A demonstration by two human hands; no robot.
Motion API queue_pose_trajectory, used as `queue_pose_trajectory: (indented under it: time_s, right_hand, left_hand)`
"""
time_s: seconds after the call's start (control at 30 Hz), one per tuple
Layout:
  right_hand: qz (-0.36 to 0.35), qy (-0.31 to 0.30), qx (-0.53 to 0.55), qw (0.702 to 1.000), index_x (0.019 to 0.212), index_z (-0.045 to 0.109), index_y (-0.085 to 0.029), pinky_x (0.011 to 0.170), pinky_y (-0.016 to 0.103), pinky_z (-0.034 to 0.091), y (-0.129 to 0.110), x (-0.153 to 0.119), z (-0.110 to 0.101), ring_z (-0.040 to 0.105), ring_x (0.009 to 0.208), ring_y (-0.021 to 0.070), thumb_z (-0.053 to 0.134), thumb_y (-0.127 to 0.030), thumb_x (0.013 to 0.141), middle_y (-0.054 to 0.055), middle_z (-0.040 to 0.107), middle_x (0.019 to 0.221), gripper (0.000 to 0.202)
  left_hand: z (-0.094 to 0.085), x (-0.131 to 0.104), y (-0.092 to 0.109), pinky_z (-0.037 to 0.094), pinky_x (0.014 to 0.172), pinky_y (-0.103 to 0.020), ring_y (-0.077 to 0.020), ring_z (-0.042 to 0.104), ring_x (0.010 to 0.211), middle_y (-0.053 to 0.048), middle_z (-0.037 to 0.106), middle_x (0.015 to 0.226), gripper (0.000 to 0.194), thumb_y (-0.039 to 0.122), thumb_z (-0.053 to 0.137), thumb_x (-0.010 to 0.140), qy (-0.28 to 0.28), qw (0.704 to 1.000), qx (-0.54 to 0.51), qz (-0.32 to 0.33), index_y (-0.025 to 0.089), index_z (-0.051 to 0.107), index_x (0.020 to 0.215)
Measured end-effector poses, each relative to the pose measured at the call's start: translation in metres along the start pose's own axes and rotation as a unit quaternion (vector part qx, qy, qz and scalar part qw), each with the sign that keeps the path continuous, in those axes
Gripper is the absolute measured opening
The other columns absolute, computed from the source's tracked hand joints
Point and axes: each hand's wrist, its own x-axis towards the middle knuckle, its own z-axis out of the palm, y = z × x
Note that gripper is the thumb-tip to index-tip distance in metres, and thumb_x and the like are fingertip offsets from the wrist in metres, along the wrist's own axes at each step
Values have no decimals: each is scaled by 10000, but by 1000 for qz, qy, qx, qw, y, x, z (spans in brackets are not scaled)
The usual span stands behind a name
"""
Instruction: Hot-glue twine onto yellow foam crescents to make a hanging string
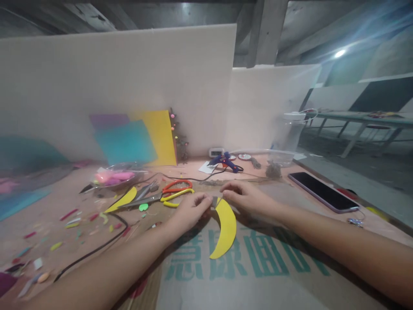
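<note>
A yellow crescent cutout (227,228), like foam or card, hangs tip-down between my hands over a sheet with green characters (264,254). My right hand (248,199) pinches at its upper end, thumb against index finger. Close beside it, my left hand (190,209) is closed in a pinch next to a small greyish bit at the crescent's top. What the left fingertips hold is too small to make out. Left of that hand lie scissors with red and yellow handles (177,186). Another yellow cutout (124,200) lies under their blades.
A blue glue gun (226,161) stands at the back near a small digital clock (216,152). A phone (322,189) lies at right. Coloured scraps (74,224) and a black cord (100,249) spread over the left side. Coloured sheets (125,140) lean against the white board.
</note>
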Motion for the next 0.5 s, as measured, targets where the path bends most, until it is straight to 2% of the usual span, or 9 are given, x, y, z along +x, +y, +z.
queue_pose_trajectory:
  time_s: [0.07,0.17,0.23,0.33,0.5]
  right_hand:
    - [-5,-40,-43,998,1043,637,-176,802,319,470,0,4,-19,618,920,207,524,-393,880,74,678,1014,294]
    - [24,-89,-105,990,1099,639,-189,860,357,462,7,11,-48,621,965,228,516,-457,882,79,680,1055,366]
    - [38,-83,-117,989,1130,632,-181,869,369,464,14,13,-64,621,978,238,518,-488,873,90,675,1079,416]
    - [22,-63,-113,991,1105,644,-167,881,366,463,25,13,-76,616,1003,245,525,-481,869,98,672,1092,411]
    - [52,16,-200,978,1040,660,-166,783,332,473,44,18,-74,635,890,236,544,-383,861,98,691,1010,305]
  left_hand:
    - [0,1,-2,313,479,-207,-99,448,515,30,495,577,368,434,445,899,-2,1000,2,0,162,521,663]
    - [0,2,-4,314,483,-208,-97,443,513,30,500,579,375,450,451,895,-11,1000,-1,2,159,533,674]
    - [0,3,-3,320,492,-208,-97,445,515,26,504,574,404,477,440,899,-16,1000,-10,6,158,532,669]
    - [0,3,-2,321,488,-213,-98,444,507,21,498,559,458,526,421,896,-19,999,-25,-2,158,516,640]
    - [0,5,0,321,459,-212,-93,431,465,45,497,541,381,520,522,826,-1,997,-67,-43,148,589,778]
